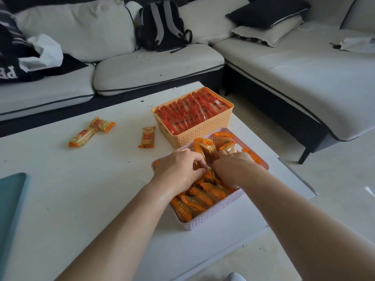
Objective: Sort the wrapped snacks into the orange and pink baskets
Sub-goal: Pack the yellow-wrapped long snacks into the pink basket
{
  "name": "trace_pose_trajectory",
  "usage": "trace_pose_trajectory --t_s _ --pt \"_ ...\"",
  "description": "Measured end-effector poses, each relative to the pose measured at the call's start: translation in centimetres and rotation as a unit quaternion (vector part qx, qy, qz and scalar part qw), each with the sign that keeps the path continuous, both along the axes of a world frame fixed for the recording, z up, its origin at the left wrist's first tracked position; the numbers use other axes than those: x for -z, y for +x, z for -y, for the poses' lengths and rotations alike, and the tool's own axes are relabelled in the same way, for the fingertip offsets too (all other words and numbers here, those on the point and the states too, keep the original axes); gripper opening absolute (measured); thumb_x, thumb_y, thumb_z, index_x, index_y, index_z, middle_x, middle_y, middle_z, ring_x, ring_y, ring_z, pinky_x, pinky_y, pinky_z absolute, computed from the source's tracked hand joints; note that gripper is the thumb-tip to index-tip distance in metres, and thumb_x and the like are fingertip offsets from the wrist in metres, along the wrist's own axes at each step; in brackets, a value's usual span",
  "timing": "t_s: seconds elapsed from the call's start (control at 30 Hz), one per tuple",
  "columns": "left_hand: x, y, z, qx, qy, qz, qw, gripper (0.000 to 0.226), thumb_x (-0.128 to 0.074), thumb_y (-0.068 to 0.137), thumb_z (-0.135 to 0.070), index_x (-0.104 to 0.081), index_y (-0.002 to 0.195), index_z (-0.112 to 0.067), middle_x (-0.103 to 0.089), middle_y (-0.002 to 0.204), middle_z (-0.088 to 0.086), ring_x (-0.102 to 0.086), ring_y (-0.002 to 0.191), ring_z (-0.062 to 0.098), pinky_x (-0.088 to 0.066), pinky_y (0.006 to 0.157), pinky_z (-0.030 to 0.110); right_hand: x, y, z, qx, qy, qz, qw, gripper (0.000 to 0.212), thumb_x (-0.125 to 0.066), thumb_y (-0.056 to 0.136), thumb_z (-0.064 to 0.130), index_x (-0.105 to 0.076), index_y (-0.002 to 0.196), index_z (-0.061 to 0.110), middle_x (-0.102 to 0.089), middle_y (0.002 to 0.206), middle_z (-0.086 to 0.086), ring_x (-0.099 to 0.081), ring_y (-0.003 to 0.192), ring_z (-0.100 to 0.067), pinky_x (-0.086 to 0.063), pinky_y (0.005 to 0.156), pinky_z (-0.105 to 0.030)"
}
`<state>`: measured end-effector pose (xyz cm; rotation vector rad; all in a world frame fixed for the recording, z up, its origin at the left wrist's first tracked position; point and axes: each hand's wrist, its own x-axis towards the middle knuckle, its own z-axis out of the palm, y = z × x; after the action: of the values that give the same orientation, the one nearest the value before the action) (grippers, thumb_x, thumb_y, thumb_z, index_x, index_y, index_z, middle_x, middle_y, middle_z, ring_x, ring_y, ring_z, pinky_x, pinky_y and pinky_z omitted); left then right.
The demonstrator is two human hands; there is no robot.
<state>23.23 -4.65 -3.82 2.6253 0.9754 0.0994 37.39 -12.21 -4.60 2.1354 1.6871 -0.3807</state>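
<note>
The orange basket (205, 126) stands at the table's far right, packed with red-wrapped snacks (192, 112) on edge. In front of it the pink basket (215, 209) holds rows of orange-wrapped snacks (200, 196). Both hands are inside the pink basket. My left hand (178, 169) has its fingers curled down onto the orange-wrapped snacks in the middle. My right hand (233, 169) presses among the snacks beside it, fingers bent around some standing ones. Three orange-wrapped snacks lie loose on the table: one (146, 137) near the orange basket, two (102, 124) (81, 137) further left.
The white table (81, 189) has its right edge just past the baskets. A teal tray corner (10, 199) shows at the left. A white sofa (158, 65) with a black backpack (160, 25) and cushions stands behind, and a chaise (304, 74) to the right.
</note>
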Motion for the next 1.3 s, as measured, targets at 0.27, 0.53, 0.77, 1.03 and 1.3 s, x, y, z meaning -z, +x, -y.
trace_pose_trajectory --t_s 0.27,0.53,0.77,1.03,1.3 --pt "-0.4 -0.4 0.7 -0.007 0.003 0.009 1.0 0.033 -0.06 0.086 -0.071 -0.072 0.098 -0.043 -0.061 0.132 -0.018 -0.051 0.096 0.003 -0.042 0.067 0.025 1.3 1.0 0.3 -0.01 0.082 -0.002 0.997 0.013 -0.057 0.103 0.03 -0.068 0.11 0.028 -0.063 0.084 0.007 -0.065 0.081 -0.013 -0.061 0.078 -0.033" --pt "-1.1 0.3 1.8 -0.019 0.047 -0.002 0.999 0.03 -0.063 0.084 -0.066 -0.062 0.1 -0.04 -0.058 0.109 -0.015 -0.05 0.094 0.009 -0.029 0.058 0.025 1.6 1.1 0.6 -0.016 0.144 -0.023 0.989 0.017 -0.059 0.102 0.032 -0.07 0.114 0.027 -0.057 0.095 0.007 -0.063 0.085 -0.015 -0.062 0.075 -0.033" --pt "-1.4 0.8 2.1 -0.018 0.082 -0.005 0.996 0.028 -0.063 0.091 -0.057 -0.072 0.102 -0.033 -0.058 0.102 -0.014 -0.047 0.086 0.01 -0.024 0.05 0.021 -1.1 3.1 1.7 0.021 0.188 -0.12 0.975 0.022 -0.061 0.1 0.02 -0.072 0.116 0.03 -0.067 0.103 0.005 -0.065 0.088 -0.013 -0.061 0.08 -0.03" --pt "-1.4 0.9 0.6 0.028 -0.038 -0.035 0.998 0.026 -0.061 0.095 -0.054 -0.076 0.11 -0.04 -0.058 0.103 -0.023 -0.05 0.09 0.005 -0.031 0.055 0.02 -1.2 4.6 2.4 0.122 0.214 -0.259 0.934 0.028 -0.066 0.094 0.013 -0.076 0.114 0.03 -0.07 0.101 0.009 -0.066 0.091 -0.011 -0.061 0.083 -0.029" --pt "0.5 0.9 -1.5 -0.035 0.036 0.105 0.993 0.026 -0.059 0.101 -0.019 -0.06 0.123 -0.033 -0.057 0.131 -0.008 -0.055 0.119 0.017 -0.059 0.08 0.032 -0.2 2.1 1.2 0.151 0.247 -0.185 0.939 0.021 -0.056 0.103 0.024 -0.075 0.112 0.027 -0.069 0.094 0.009 -0.066 0.076 -0.01 -0.063 0.069 -0.025"
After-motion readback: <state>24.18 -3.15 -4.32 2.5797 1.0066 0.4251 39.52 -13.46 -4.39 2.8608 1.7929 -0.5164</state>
